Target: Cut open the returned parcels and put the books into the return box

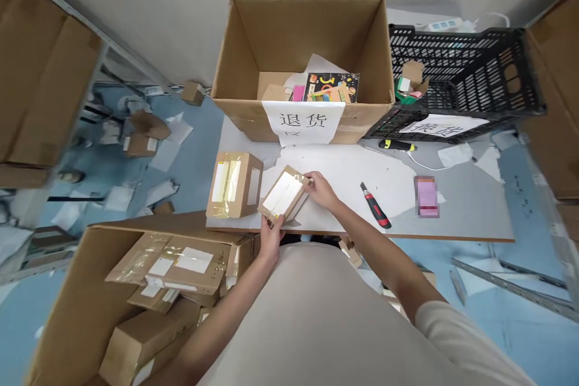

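Note:
Between my two hands is a small taped cardboard box (pixel 284 194) with a white label on its upper face, held tilted over the front part of the table. My left hand (pixel 271 237) grips its near left corner, and my right hand (pixel 320 189) has the far right end, fingers closed around the edge. Just to the left stands a larger taped cardboard box (pixel 254 184) with labels on two sides. A red and black utility knife (pixel 376 205) lies on the table to the right of my hands.
At the table's back is a big open carton (pixel 244 114) holding books and packets, beside a black plastic crate (pixel 497 102). A yellow-black knife (pixel 397 145) and a pink, blurred-out object (pixel 427 196) lie rightward. A large carton (pixel 67 307) full of parcels stands at lower left.

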Available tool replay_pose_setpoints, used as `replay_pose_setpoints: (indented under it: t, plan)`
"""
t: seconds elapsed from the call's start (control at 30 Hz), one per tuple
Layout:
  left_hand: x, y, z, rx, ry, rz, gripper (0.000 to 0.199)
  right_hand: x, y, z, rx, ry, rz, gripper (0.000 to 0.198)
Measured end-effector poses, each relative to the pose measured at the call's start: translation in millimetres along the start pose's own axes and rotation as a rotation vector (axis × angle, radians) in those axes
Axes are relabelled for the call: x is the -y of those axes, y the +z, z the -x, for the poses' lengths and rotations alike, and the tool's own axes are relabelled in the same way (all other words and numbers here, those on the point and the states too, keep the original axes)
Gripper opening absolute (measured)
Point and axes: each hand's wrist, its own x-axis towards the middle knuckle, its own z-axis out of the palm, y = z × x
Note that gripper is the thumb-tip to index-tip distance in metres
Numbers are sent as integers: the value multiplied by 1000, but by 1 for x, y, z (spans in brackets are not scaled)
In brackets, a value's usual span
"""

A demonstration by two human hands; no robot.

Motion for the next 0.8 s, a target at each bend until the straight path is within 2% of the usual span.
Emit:
replay_pose_setpoints:
  t: [0.07,0.17,0.27,0.33,0.5,0.6,0.67,0.8]
  plan:
    - [-4,7,-2,108,71,-49,60,-16,-18,31,-132,55,-62,28]
    - [-11,22,-19,274,222,-139,73,-36,-30,79,-297,225,-188,29]
    - [-13,40,-42,394,326,-266,82,-52,-25,116,-390,398,-315,34]
    - [-12,51,-57,448,363,-332,85,-60,-18,130,-437,455,-374,38]
    - [-6,56,-86,616,351,-366,94,-80,-13,137,-476,407,-417,40]
    - [-1,46,-97,616,368,-436,103,-96,-19,133,-425,384,-377,43]
    - [3,41,-102,591,370,-493,98,-107,-24,129,-385,387,-349,48]
    - [12,43,-104,582,361,-484,76,-126,-25,117,-296,376,-395,55]
